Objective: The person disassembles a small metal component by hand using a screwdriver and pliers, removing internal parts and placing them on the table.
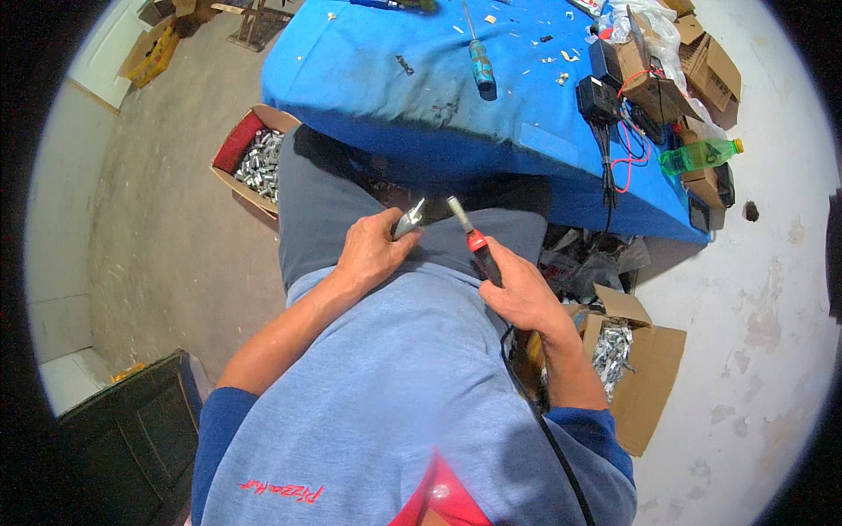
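By the near edge of the blue table [368,66], my left hand [372,251] grips a silver piece [407,222] and my right hand [524,287] a corded red-and-black tool [480,246], whose tip [458,211] I'd best line up squarely.

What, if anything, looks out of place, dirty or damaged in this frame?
Mostly mess and wear: small scraps lie strewn over the blue cover, instead of being cleared, and a dark smudge stains it. At right, the white wall has discoloured patches, possibly flaking.
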